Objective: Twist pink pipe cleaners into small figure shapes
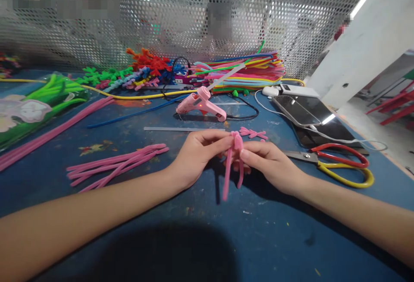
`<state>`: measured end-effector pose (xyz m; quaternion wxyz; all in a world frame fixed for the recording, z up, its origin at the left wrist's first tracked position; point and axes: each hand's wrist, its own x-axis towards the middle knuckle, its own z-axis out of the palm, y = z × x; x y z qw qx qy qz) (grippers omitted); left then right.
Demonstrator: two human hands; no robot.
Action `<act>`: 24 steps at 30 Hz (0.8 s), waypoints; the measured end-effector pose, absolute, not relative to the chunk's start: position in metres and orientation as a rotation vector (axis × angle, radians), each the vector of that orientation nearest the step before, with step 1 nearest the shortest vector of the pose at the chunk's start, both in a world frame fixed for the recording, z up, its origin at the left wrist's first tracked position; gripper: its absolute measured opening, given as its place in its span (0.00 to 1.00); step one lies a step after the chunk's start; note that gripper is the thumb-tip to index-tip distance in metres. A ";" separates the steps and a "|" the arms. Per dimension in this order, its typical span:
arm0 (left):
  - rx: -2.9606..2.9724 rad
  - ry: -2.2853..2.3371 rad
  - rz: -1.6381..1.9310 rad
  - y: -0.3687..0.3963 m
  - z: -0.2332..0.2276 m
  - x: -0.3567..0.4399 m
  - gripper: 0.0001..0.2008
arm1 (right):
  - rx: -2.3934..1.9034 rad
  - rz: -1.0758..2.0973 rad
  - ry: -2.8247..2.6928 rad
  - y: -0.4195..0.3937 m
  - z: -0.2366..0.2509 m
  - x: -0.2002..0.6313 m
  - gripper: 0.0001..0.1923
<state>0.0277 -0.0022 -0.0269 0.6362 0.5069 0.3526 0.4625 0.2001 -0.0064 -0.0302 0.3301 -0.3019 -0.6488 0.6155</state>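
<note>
Near the middle of the blue table, my left hand (207, 150) and my right hand (268, 161) both pinch a pink pipe cleaner (227, 174). Its top is bent into small loops between my fingertips, and two loose ends hang down toward me. Just behind my right hand lie small twisted pink pipe cleaner pieces (254, 133). A bunch of pink pipe cleaners (113, 165), folded at one end, rests left of my left hand. Scissors (343, 165) with one red and one yellow handle lie right of my right hand; the blade tips are hidden behind it.
A pink glue gun (202, 104) with a glue stick in it stands behind my hands, its cord trailing right. Farther back are a pipe cleaner pile (249, 73) and bundled colourful shapes (148, 64). A phone (297, 109) with a cable lies right, a green packet (42, 105) left.
</note>
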 end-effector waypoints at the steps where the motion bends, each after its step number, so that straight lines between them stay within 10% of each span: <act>1: 1.159 0.800 1.068 -0.002 -0.027 0.028 0.06 | -0.750 1.689 -1.626 -0.006 -0.030 0.200 0.12; 9: 1.189 0.786 1.168 -0.002 -0.027 0.029 0.03 | -0.462 2.581 -1.057 0.001 -0.031 0.200 0.28; 24: 2.723 0.745 1.033 0.009 -0.022 0.000 0.18 | -0.384 2.720 -0.906 0.003 -0.031 0.208 0.15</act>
